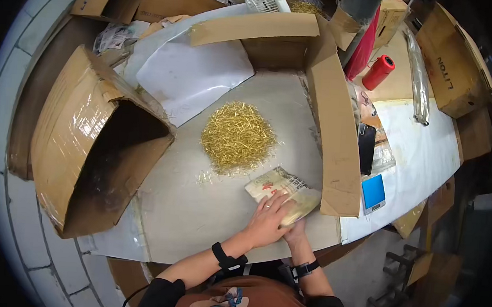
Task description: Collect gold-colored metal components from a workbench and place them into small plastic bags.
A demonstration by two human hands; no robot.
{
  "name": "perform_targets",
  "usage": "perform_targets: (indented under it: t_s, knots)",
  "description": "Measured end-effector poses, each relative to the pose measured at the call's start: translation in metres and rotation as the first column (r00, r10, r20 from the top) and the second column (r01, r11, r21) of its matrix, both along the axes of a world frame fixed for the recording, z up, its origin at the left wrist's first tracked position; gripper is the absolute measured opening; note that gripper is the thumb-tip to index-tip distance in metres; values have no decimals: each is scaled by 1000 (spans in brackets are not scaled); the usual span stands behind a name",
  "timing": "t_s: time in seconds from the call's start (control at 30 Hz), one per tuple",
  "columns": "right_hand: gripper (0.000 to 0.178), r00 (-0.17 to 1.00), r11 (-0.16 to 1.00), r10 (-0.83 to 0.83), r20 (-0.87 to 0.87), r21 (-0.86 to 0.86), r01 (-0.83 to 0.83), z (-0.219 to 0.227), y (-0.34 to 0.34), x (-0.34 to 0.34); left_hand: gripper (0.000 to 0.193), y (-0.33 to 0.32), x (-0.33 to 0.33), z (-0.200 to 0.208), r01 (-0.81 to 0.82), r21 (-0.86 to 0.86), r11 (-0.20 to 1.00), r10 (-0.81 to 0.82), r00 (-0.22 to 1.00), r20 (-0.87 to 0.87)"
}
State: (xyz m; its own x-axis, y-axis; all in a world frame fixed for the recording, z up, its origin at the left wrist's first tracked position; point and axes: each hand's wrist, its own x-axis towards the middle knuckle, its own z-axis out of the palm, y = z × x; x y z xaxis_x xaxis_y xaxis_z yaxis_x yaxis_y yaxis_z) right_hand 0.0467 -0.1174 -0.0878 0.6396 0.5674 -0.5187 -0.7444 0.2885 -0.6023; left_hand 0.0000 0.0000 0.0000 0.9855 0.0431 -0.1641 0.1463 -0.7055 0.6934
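Note:
A printed, pale see-through plastic bag point(302, 208) lies slanted over the near part of the grey worktop, beside the cardboard wall. My left hand point(269, 218), with a ring on one finger, rests across its near edge with the fingers curved over the top. Close by on the right, my right hand point(295, 232) grips the bag's near corner; most of its fingers are hidden under the bag. Beyond both hands sits a loose heap of short, shiny gold strips point(238, 136), with a few stray strips at its near side. Neither hand touches the heap.
An open cardboard box point(84, 127) lies on its side at left. Cardboard walls point(340, 137) border the worktop's right and back, near a white sheet point(197, 74). Further right are a small blue-topped scale point(373, 192), a black flat object point(366, 148) and a red cylinder point(379, 72).

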Motion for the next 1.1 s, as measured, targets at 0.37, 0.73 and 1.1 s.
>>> perform_targets:
  t_s: [0.37,0.73,1.1]
  knots:
    - [52,903,894,-333,-271,214,394,-27,2,18,42,72,14,-42,-202,63,977,188,967,174]
    - [44,927,941,-288,-240,109,320,-50,-16,1,24,145,65,-41,-138,575,807,-6,971,241]
    - [34,915,963,45,401,-262,68,-49,-25,46,19,187,-91,-19,-43,460,887,-19,991,130]
